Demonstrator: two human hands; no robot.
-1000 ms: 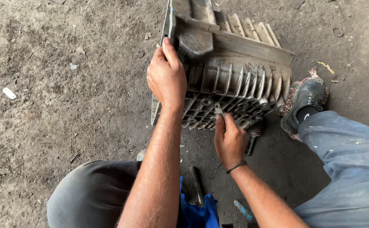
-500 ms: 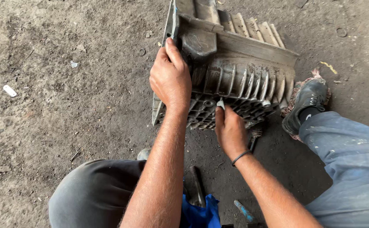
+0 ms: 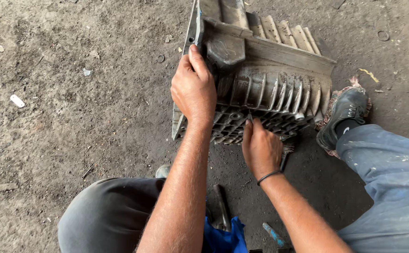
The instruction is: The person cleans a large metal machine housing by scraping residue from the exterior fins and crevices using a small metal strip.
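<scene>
At the bottom of the frame lie one blue cloth (image 3: pixel 223 236) and one blue-handled tool (image 3: pixel 273 234), between the person's two legs. Just above them, near the centre, the right hand (image 3: pixel 260 149) has its fingers pinched together on a small thin tool (image 3: pixel 250 117), its tip pressed against the underside of the single ribbed metal casing (image 3: pixel 270 89). The left hand (image 3: pixel 193 89) curls over that casing's left flange in the upper middle, fingers clamped on the edge, while one black shoe (image 3: pixel 342 115) rests at its right end.

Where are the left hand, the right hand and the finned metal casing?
left hand (image 3: pixel 193 89), head view, back of the hand, gripping the casing's left edge
right hand (image 3: pixel 261 148), head view, back of the hand
finned metal casing (image 3: pixel 279 86), head view, ribbed side wall
</scene>
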